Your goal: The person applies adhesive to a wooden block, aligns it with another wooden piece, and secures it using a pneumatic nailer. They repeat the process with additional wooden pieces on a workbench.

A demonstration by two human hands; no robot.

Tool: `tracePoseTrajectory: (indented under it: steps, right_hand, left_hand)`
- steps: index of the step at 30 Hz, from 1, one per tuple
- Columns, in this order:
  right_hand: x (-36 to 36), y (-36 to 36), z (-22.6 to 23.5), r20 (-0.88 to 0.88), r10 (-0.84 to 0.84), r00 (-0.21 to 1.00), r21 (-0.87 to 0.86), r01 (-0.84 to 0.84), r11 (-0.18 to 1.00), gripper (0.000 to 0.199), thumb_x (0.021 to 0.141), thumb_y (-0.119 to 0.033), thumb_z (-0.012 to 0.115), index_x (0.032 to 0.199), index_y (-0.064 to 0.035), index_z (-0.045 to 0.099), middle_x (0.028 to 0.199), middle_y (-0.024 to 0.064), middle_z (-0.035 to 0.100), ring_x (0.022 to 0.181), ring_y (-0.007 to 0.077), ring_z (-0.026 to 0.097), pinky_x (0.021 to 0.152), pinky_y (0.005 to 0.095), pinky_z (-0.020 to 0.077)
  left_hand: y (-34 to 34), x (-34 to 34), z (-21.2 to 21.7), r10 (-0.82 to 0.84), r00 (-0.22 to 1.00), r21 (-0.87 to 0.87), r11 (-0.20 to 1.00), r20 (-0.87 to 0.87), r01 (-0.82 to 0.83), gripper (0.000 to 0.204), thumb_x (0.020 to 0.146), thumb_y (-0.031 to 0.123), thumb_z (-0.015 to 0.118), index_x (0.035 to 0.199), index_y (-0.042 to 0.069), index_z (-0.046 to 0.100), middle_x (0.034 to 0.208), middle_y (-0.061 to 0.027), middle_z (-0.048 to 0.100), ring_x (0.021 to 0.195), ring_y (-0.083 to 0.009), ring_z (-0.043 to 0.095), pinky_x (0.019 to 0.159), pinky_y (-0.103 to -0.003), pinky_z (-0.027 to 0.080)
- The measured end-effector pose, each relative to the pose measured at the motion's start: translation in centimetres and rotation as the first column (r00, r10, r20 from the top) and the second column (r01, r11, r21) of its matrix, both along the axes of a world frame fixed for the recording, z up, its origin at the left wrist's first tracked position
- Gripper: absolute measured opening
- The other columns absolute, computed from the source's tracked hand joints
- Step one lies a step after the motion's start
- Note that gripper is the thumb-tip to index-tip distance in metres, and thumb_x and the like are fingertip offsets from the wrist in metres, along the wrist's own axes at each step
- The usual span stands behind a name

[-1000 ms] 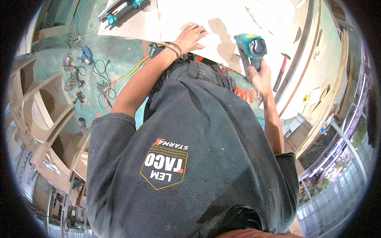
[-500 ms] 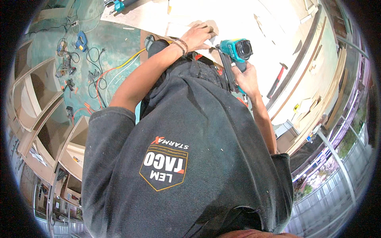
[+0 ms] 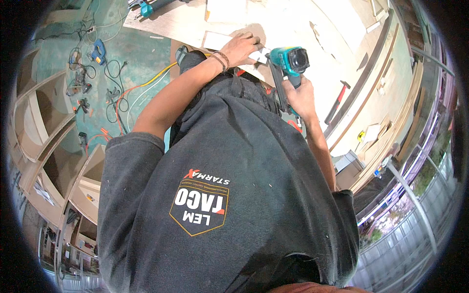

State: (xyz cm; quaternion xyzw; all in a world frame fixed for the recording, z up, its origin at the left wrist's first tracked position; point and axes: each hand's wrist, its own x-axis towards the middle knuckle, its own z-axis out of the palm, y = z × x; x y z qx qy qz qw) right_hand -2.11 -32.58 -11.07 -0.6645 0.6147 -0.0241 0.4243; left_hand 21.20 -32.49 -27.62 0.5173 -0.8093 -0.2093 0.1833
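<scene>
A teal nail gun [image 3: 282, 60] is gripped in the right hand [image 3: 301, 97], pretty close to the left hand [image 3: 241, 50], whose grip can't really be made out.

Pale board surface [image 3: 171, 24], strongly lit. Near its left corner: teal-and-black power tool [image 3: 145, 9], lying on its side. Pale rectangular piece [image 3: 215, 40] flat at near edge. Toward right edge: red-handled hammer [image 3: 336, 104], just beside a long dark strip [image 3: 360, 89]; small toothed blade [image 3: 363, 61] close by. Long wood strips [image 3: 410, 112] along right edge; small yellow item [image 3: 361, 136] near them, kind unclear.

Green floor [image 3: 151, 51], scuffed, beyond the surface's left edge: blue power tool [image 3: 99, 51], looped black cord [image 3: 116, 80], yellow-orange hose [image 3: 160, 74].
</scene>
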Motion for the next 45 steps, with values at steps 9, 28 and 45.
tracePoseTrajectory:
  steps: [9, 28, 45]
  right_hand:
    - [0.1, -1.7, -0.8, -0.058, 0.013, 0.998, 0.026, -0.012, 1.0, 0.04, 0.085, -0.023, 0.065, 0.111, 0.0073, 0.07, 0.087, 0.0252, 0.073, 0.083, 0.0333, 0.073, 0.082, 0.0426, 0.0544]
    - [0.8, -1.9, 0.1, -0.043, 0.064, 0.997, -0.072, -0.067, 0.995, 0.039, 0.083, -0.021, 0.067, 0.107, 0.0105, 0.068, 0.086, 0.0242, 0.073, 0.079, 0.0292, 0.071, 0.079, 0.041, 0.0544]
    - [1.0, -2.6, -0.2, 0.149, 0.041, 0.988, -0.022, -0.038, 0.999, 0.024, 0.089, -0.018, 0.071, 0.098, 0.0037, 0.066, 0.067, 0.0006, 0.061, 0.053, 0.0081, 0.052, 0.05, 0.0276, 0.0395]
  left_hand:
    - [0.2, 0.0, 0.2, 0.004, 1.0, -0.058, 0.998, -0.02, -0.005, 0.06, 0.077, 0.034, 0.08, 0.131, 0.013, 0.064, 0.119, -0.0064, 0.06, 0.119, -0.0283, 0.054, 0.111, -0.044, 0.04]
    - [4.2, 14.6, 3.3, 0.092, 0.993, -0.029, 0.995, 0.07, -0.09, 0.057, 0.073, 0.026, 0.081, 0.124, 0.009, 0.065, 0.117, -0.0084, 0.066, 0.118, -0.0287, 0.058, 0.105, -0.04, 0.047]
    - [1.3, 6.7, 3.7, 0.208, 0.964, 0.141, 0.963, 0.165, -0.231, 0.046, 0.074, 0.03, 0.08, 0.114, 0.009, 0.073, 0.115, -0.0085, 0.068, 0.118, -0.028, 0.059, 0.099, -0.043, 0.052]
